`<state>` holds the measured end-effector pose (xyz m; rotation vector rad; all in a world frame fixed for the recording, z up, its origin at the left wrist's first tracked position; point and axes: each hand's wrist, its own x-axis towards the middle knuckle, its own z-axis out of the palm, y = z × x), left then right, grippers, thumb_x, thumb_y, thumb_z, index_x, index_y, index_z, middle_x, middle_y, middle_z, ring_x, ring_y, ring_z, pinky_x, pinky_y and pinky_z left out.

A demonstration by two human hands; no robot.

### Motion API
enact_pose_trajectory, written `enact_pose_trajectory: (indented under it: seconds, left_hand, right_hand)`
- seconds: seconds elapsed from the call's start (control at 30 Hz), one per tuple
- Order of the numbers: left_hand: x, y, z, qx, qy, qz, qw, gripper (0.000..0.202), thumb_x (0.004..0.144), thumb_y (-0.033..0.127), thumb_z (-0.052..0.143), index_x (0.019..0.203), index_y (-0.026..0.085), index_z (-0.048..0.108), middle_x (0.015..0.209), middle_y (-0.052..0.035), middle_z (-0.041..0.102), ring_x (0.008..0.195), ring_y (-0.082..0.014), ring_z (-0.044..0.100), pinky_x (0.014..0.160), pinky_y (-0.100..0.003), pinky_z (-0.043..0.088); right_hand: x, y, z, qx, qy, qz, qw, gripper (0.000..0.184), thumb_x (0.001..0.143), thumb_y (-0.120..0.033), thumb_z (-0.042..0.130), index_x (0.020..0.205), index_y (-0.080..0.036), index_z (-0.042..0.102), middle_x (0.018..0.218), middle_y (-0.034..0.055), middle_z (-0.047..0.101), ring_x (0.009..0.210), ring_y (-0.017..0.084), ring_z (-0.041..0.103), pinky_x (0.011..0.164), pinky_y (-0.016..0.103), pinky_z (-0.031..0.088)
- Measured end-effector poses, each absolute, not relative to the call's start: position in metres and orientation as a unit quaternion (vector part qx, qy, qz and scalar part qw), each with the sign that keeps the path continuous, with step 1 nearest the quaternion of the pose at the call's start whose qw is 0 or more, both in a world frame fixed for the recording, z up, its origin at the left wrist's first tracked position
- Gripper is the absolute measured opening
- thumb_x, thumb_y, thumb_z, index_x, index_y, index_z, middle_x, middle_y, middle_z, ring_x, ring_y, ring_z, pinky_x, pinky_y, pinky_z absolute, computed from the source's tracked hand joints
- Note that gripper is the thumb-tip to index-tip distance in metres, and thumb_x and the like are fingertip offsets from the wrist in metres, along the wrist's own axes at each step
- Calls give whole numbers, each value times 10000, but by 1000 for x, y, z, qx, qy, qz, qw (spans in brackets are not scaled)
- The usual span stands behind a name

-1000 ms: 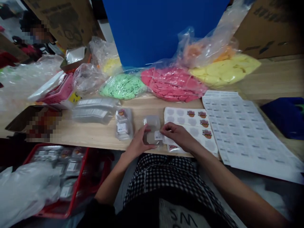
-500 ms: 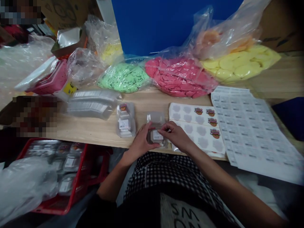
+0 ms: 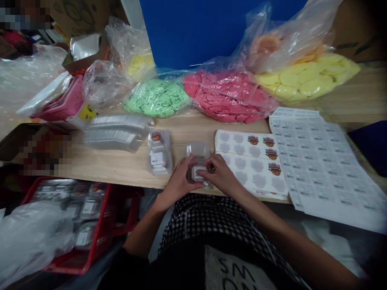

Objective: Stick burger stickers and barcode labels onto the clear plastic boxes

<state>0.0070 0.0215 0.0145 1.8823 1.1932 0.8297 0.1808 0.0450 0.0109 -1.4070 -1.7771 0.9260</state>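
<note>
My left hand (image 3: 179, 179) is curved around the left side of an open clear plastic clamshell box (image 3: 198, 150), its thumb and fingers gripping the edges. A white barcode label (image 3: 198, 171) lies on the near half of that box. My right hand (image 3: 219, 172) is at the box's right side, fingers bent in at its edge, with the thumb pressed on the label. What lies under the right fingers is hidden. Just left of my hands, a nested stack of clear boxes (image 3: 159, 159) bears a barcode label and a colourful round sticker.
Right of my hands lie a sticker sheet (image 3: 242, 161) and barcode label sheets (image 3: 326, 169). Bags of green (image 3: 157, 98), pink (image 3: 226, 96) and yellow (image 3: 311, 78) flat pieces line the back. Stacked clear plastic (image 3: 115, 131) lies left; a red crate (image 3: 101, 237) of boxes sits below.
My right thumb has moved slightly left and down from the label's upper right corner onto its face. My left hand keeps its grip on the box. The view has shifted slightly.
</note>
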Motion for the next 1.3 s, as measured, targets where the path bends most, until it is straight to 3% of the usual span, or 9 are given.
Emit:
enact_pose_trajectory:
  seconds: [0.13, 0.2, 0.3, 0.47, 0.57, 1.0, 1.13, 1.3]
  left_hand:
    - [5, 22, 15, 759, 454, 313, 346, 866, 677, 371, 739, 1393, 295, 257, 1293, -87, 476, 1194, -264, 428, 1009, -467, 358]
    - [4, 22, 13, 781, 438, 302, 327, 771, 717, 377, 703, 1374, 305, 306, 1297, -82, 466, 1192, -257, 427, 1005, -467, 365]
    - [1, 23, 10, 810, 416, 291, 295, 582, 774, 369, 647, 1309, 312, 426, 1287, -79, 466, 1199, -247, 417, 1006, -466, 367]
    - [-2, 25, 5, 827, 400, 292, 267, 506, 799, 336, 626, 1280, 305, 474, 1290, -86, 459, 1215, -244, 397, 1004, -477, 372]
    - [-3, 26, 6, 830, 399, 292, 257, 504, 803, 324, 624, 1283, 312, 473, 1289, -91, 461, 1202, -246, 411, 983, -486, 396]
    - [7, 14, 0, 836, 393, 335, 185, 319, 834, 155, 570, 1131, 264, 605, 1395, -96, 361, 1287, -276, 349, 999, -519, 392]
    - [8, 14, 3, 844, 389, 326, 175, 300, 831, 156, 572, 1108, 263, 613, 1409, -85, 358, 1295, -273, 337, 1035, -551, 329]
    - [7, 15, 5, 836, 396, 323, 197, 274, 831, 186, 578, 1086, 271, 631, 1377, -78, 408, 1267, -251, 380, 1022, -515, 360]
  right_hand:
    - [174, 39, 4, -554, -662, 330, 382, 386, 618, -362, 704, 908, -181, 526, 880, 63, 507, 826, 219, 488, 746, 395, 432]
    - [177, 40, 4, -549, -659, 325, 398, 358, 684, -352, 652, 970, -180, 522, 903, 70, 513, 812, 205, 494, 735, 376, 441]
    - [200, 51, 7, -559, -670, 281, 399, 151, 811, -323, 499, 846, -189, 558, 832, 63, 531, 772, 190, 500, 698, 344, 436]
    - [279, 90, 8, -674, -646, 110, 341, 226, 820, -267, 443, 782, -156, 637, 803, 100, 600, 824, 227, 526, 767, 371, 416]
    - [313, 111, 2, -736, -617, 69, 271, 286, 817, -230, 415, 801, -128, 681, 795, 121, 623, 825, 238, 544, 766, 365, 412]
    - [320, 140, -5, -787, -578, 95, 194, 252, 793, -175, 470, 804, -120, 715, 847, 130, 664, 804, 218, 591, 699, 303, 410]
    - [323, 146, -7, -797, -566, 110, 179, 231, 786, -193, 495, 807, -124, 714, 823, 120, 689, 750, 205, 609, 649, 284, 407]
    - [325, 150, -6, -800, -563, 120, 168, 203, 773, -216, 537, 794, -124, 717, 805, 126, 702, 721, 214, 628, 600, 283, 395]
